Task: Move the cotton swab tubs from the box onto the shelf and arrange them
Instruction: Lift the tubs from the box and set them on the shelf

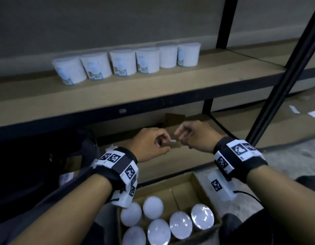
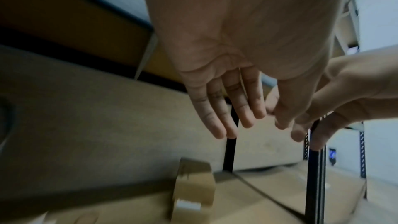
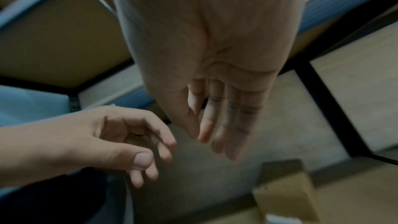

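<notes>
The shelf [image 1: 215, 80] carries six tubs [image 1: 125, 61] upright in a row toward its back, sides touching or nearly so. Below, at the person's knees, the open box [image 1: 193, 184] holds six more tubs [image 1: 153, 207], lids up, filling its near part. Both hands hang between shelf and box, fingertips close together. The left hand [image 1: 150, 145] is loosely curled, and so is the right hand [image 1: 197, 136]; neither holds a tub. A small white scrap [image 1: 173, 140] shows between them.
</notes>
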The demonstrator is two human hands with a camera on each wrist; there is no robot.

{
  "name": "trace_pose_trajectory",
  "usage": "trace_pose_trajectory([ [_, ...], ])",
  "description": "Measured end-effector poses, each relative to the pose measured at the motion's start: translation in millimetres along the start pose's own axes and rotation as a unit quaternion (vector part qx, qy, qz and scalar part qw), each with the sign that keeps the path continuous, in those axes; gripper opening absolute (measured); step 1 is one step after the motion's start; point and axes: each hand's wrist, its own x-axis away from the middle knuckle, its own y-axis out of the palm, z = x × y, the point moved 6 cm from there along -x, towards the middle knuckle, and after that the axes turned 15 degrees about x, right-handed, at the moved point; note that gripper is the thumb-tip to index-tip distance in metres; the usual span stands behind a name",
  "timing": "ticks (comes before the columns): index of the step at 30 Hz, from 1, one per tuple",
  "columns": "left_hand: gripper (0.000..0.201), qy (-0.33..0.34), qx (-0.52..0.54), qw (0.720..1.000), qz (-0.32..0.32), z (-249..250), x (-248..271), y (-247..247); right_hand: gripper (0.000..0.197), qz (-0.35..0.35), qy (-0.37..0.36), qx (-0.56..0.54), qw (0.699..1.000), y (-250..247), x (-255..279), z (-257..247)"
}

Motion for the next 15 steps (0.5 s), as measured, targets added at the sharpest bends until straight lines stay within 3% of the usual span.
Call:
trace_pose_trajectory([
  [7,0.039,-0.172,0.009,0.981,-0.093,-101,8,91,0.025,-0.141,0.085,0.097,0.982,108,6,71],
  [15,0.062,-0.250,-0.023,0.946,-0.203,-156,38,187,0.060,-0.247,0.150,0.139,0.947,197,35,135],
])
